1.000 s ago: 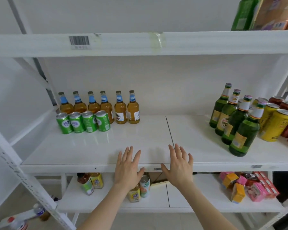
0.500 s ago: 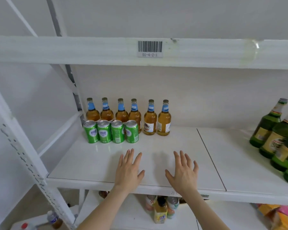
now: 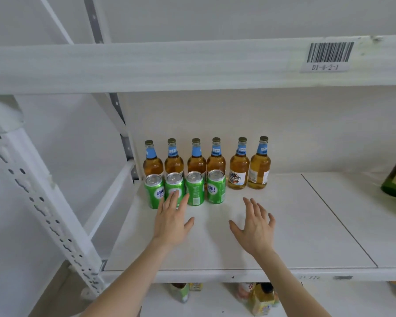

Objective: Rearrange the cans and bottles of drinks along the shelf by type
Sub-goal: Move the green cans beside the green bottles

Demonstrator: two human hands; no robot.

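Advancing over the shelf [image 3: 306, 225], both hands [image 3: 172, 221] [image 3: 254, 229] have neared the green cans [image 3: 216, 187].

A person's 2 arms are showing bare at the white shelf [image 3: 306, 225]. The left forearm [image 3: 133, 275] and right forearm [image 3: 284, 280] are appearing slim and uncovered from below the shelf's front edge up to the wrists. Over the shelf board, the left hand [image 3: 172, 221] and right hand [image 3: 255, 227] are showing long, slender, bare fingers.
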